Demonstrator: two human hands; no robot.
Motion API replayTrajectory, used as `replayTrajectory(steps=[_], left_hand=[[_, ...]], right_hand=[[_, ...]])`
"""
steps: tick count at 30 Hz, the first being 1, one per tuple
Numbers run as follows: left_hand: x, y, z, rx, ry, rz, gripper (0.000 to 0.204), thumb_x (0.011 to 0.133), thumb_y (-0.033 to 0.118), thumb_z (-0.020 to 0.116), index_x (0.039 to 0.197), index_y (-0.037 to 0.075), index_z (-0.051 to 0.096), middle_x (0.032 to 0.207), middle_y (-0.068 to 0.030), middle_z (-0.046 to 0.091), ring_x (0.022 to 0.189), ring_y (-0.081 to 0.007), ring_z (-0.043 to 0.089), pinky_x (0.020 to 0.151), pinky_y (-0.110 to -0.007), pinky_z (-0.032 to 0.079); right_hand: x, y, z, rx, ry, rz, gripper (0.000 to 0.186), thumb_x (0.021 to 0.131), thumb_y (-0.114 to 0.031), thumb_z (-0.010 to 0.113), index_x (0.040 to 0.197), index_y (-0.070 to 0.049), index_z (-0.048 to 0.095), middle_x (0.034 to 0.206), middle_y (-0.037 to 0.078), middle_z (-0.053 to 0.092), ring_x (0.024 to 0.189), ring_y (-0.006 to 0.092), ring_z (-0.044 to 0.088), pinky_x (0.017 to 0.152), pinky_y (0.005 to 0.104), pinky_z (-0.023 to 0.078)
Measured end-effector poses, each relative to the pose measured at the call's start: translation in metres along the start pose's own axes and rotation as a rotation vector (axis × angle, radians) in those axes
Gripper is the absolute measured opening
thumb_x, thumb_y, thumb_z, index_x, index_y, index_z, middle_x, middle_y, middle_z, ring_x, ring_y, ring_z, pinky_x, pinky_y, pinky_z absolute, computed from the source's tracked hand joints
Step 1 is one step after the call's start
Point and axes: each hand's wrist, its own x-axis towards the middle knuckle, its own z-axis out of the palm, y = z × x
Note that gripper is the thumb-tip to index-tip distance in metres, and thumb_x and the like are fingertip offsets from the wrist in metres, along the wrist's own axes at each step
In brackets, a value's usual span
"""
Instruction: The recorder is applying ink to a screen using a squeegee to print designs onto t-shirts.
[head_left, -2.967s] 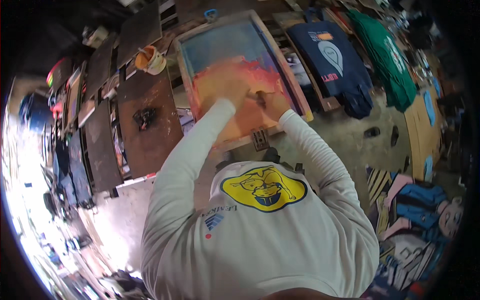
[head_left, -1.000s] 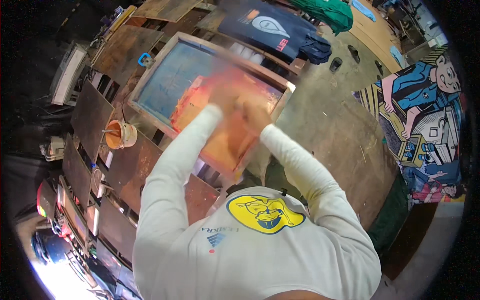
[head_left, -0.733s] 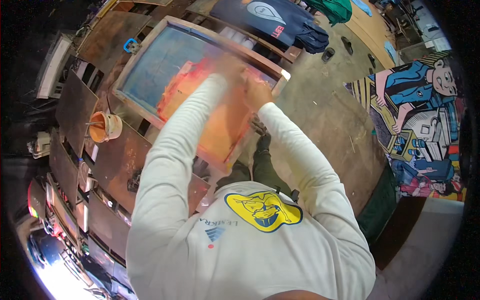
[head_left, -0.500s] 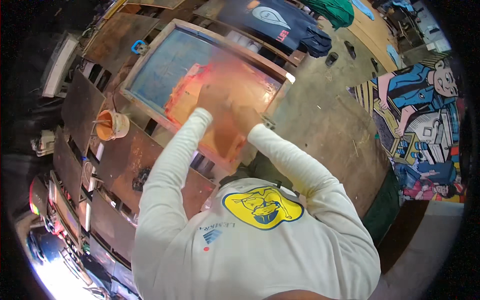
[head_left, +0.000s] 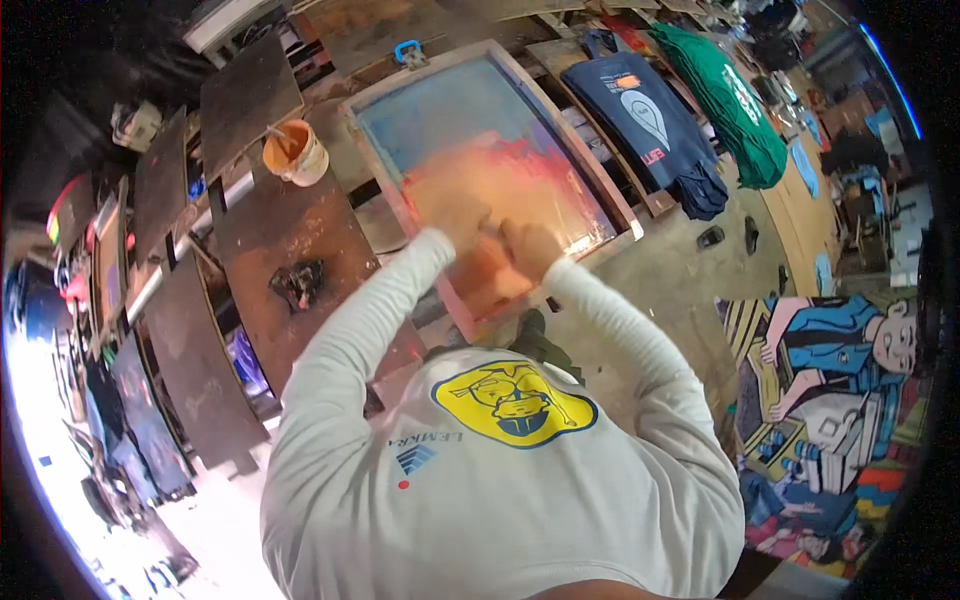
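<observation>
A wooden-framed printing screen (head_left: 385,175) lies in front of me, its mesh blue-grey at the far end and smeared with orange and red ink nearer to me. Over the inked near part, my left hand (head_left: 458,212) and my right hand (head_left: 530,248) are close together. Both are blurred by motion. The fingers look curled, with the right hand like a fist. Just below them is a blurred orange-brown shape (head_left: 492,275); whether it is a tool in my grip or inked mesh, I cannot make out.
Left of the screen, an orange-stained bucket (head_left: 296,153) with a handle sticking out stands among brown boards (head_left: 285,235). A dark crumpled lump (head_left: 298,285) lies nearby. To the right are a folded navy garment (head_left: 640,125), a green one (head_left: 720,105) and a painted comic-style panel (head_left: 830,400).
My view has turned, so the screen and bucket appear farther right and the green garment shows more fully. My hands stay close together over the inked mesh.
</observation>
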Motion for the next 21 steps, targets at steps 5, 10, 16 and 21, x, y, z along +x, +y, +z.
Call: replayTrajectory(steps=[5,10,16,21], left_hand=[[0.045,-0.051,0.048,0.002,0.139,-0.115,0.01,0.069,0.003,0.064,0.078,0.009,0.063,0.083,-0.0138,0.063,0.088,-0.0357,0.059,0.077,-0.045,0.045],[0.007,-0.008,0.052,0.05,0.125,-0.258,0.025,0.068,0.005,0.065,0.093,0.01,0.064,0.091,-0.014,0.063,0.097,-0.0357,0.059,0.086,-0.045,0.048],[-0.07,0.104,0.033,-0.134,0.192,-0.53,0.039,0.063,0.014,0.07,0.101,0.01,0.066,0.098,-0.0126,0.065,0.1,-0.0352,0.06,0.084,-0.047,0.05],[-0.082,0.147,0.038,-0.105,0.081,-0.707,0.04,0.065,0.015,0.07,0.105,0.009,0.066,0.102,-0.0106,0.066,0.103,-0.0316,0.061,0.086,-0.044,0.051]], right_hand=[[0.071,0.054,-0.025,-0.043,0.04,-0.099,0.019,0.084,-0.015,0.059,0.102,-0.009,0.058,0.086,0.019,0.068,0.081,0.0406,0.065,0.072,0.0521,0.052],[0.06,0.062,0.007,-0.075,0.046,-0.256,0.019,0.077,-0.011,0.063,0.095,-0.006,0.065,0.096,0.015,0.066,0.099,0.035,0.06,0.087,0.045,0.05],[-0.013,0.051,-0.011,-0.01,-0.013,-0.469,0.03,0.069,-0.019,0.074,0.093,-0.004,0.067,0.096,0.012,0.065,0.104,0.0308,0.059,0.088,0.0397,0.052],[-0.027,0.052,-0.028,0.064,-0.188,-0.553,0.033,0.068,-0.026,0.075,0.091,-0.005,0.067,0.093,0.012,0.066,0.099,0.0306,0.061,0.084,0.0405,0.053]])
